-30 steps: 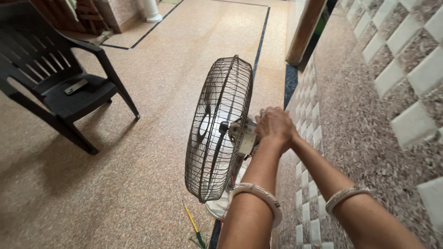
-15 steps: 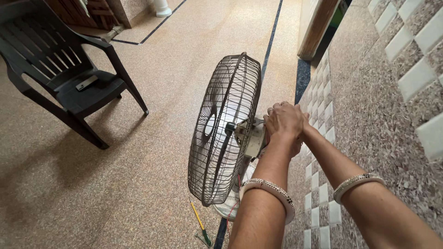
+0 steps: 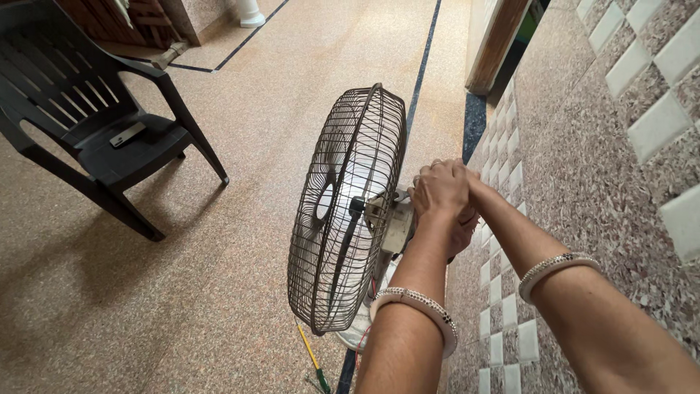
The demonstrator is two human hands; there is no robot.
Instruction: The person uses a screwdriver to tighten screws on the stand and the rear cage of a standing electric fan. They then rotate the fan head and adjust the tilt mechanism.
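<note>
Fan motor housing [image 3: 397, 222] was mostly hidden behind my left hand [image 3: 437, 191]; right hand [image 3: 463, 230] sat under the left, only fingers' edge showed, so I couldn't tell its grip. Fan base [image 3: 359, 332] was hidden by left forearm & cage [image 3: 346, 211]. Chair [image 3: 87, 138] was cut off at top and left edges. Small flat object on seat [image 3: 127, 134] was too small to ID. Screwdriver [image 3: 312, 359] ran off bottom edge.

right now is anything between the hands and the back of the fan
Nothing visible: the left hand already rests on the fan at its motor housing, and the right hand sits mostly hidden behind the left.
</note>
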